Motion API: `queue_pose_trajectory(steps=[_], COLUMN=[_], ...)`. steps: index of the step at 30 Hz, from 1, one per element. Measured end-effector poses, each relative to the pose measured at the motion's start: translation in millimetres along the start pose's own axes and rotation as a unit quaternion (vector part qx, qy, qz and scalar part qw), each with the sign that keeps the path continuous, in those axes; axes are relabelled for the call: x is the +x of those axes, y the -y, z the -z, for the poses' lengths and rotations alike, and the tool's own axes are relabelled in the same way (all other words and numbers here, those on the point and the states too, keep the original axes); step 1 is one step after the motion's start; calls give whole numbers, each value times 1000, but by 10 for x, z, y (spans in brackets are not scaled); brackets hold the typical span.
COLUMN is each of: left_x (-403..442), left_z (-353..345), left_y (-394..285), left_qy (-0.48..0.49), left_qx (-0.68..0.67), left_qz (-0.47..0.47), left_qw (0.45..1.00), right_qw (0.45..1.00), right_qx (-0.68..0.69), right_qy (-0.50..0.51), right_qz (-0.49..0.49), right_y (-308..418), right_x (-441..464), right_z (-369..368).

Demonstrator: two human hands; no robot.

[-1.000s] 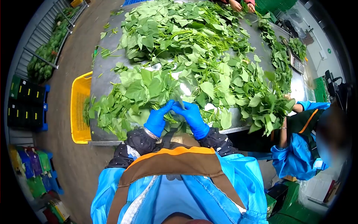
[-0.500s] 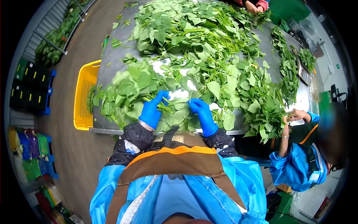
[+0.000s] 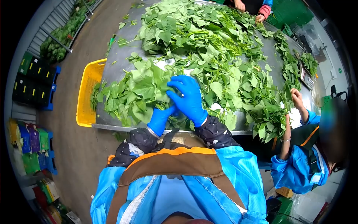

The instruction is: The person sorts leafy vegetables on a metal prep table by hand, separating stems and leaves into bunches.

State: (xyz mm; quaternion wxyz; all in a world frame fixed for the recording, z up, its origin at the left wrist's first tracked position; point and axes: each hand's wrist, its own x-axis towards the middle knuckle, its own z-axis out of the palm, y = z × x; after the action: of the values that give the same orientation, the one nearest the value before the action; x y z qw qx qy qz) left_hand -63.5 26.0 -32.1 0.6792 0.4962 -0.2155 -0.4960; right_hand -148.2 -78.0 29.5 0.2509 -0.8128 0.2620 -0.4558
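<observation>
My left hand [image 3: 161, 120], in a blue glove, is closed round the stem end of a bunch of leafy greens [image 3: 147, 87] at the table's near edge. Its fingertips are partly hidden behind my right hand. Also gloved in blue, my right hand [image 3: 188, 99] lies over the right side of that bunch, fingers stretched and apart, touching the leaves. More loose greens [image 3: 223, 87] with heart-shaped leaves and long stems spread to the right of my hands. A large heap of the same greens [image 3: 194, 28] covers the far part of the metal table [image 3: 119, 67].
A yellow crate [image 3: 88, 95] stands against the table's left side. At right, a co-worker's hands [image 3: 296, 99] handle greens, and another person's hands [image 3: 260, 18] are at the far end. A scale [image 3: 306, 79] sits on the right. Dark crates [image 3: 31, 86] are stacked at far left.
My right hand has moved left onto the bunch, and its fingers have spread. My left hand has shifted slightly down and right. The co-worker at right has raised one hand.
</observation>
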Motion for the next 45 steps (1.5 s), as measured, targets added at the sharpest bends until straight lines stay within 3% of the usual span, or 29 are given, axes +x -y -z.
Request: queue_pose_trajectory(steps=[3,6,7,11,15,17,19,22,24,25,27,30,34,37,41,44,45], left_x=[56,122,161,330,405,435,440,375,330,314,260,237,275,233,248,251,234], left_z=[148,164,169,179,166,233,400,453,313,202,137,88,73,65,91,111,91], left_y=[22,9,18,20,-1,89,307,428,281,104,-14,-32,3,-54,22,52,25], left_qy=[66,61,56,29,67,92,115,117,100,51,53,51,30,2,-18,-15,-4], left_qx=[6,-95,-125,-204,-175,-151,139,191,18,-103,-26,1,-8,72,70,96,94], left_qz=[86,154,163,181,143,135,10,-17,57,144,121,111,136,125,124,100,85], left_qw=[994,982,977,962,972,975,983,974,993,983,991,992,990,990,990,990,992], right_qw=[997,907,883,948,912,919,924,933,927,919,907,984,994,987,976,992,977], right_qx=[61,316,335,292,362,319,279,237,234,252,273,48,-12,-57,-92,-55,91], right_qy=[18,23,26,29,89,142,171,155,138,127,119,112,101,145,191,113,112], right_qz=[-39,-279,-328,-123,-169,-183,-197,-221,-258,-275,-296,-128,-27,-30,-40,-26,-159], right_y=[-243,-352,-380,-337,-179,-201,-285,-367,-352,-310,-110,-226,-326,-298,-209,-237,-262], right_x=[-89,-123,-113,-101,-73,-147,-233,-314,-344,-312,-180,-231,-215,-201,-156,-221,-233], right_z=[-21,-3,6,-3,60,42,-27,-66,-71,-42,82,-7,-29,-20,10,-82,-120])
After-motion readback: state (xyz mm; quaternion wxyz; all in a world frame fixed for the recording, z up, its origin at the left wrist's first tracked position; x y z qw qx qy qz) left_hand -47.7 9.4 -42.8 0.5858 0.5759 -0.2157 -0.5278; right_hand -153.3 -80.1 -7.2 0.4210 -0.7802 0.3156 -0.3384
